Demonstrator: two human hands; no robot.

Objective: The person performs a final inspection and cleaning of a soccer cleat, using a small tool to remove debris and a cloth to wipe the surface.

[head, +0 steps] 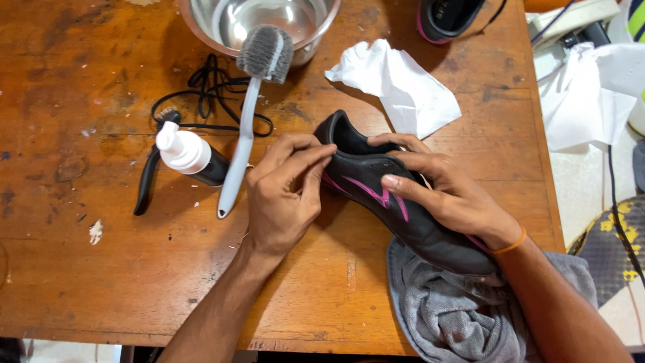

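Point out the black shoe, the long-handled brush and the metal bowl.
black shoe (376, 176): head view, on its side panel beside the pink stripe.
long-handled brush (266, 52): head view, on its grey bristle head.
metal bowl (262, 17): head view, on its shiny inner wall.

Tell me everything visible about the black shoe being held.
The black shoe is low-cut, of smooth matte material, with pink streaks on its side and a thin pink line near the sole. No laces show in it. It lies on its side, slanting across the wooden table, heel opening toward the metal bowl, toe end resting on a crumpled grey towel. The left hand pinches its side below the collar; the right hand grips over its upper, thumb on the streaks.
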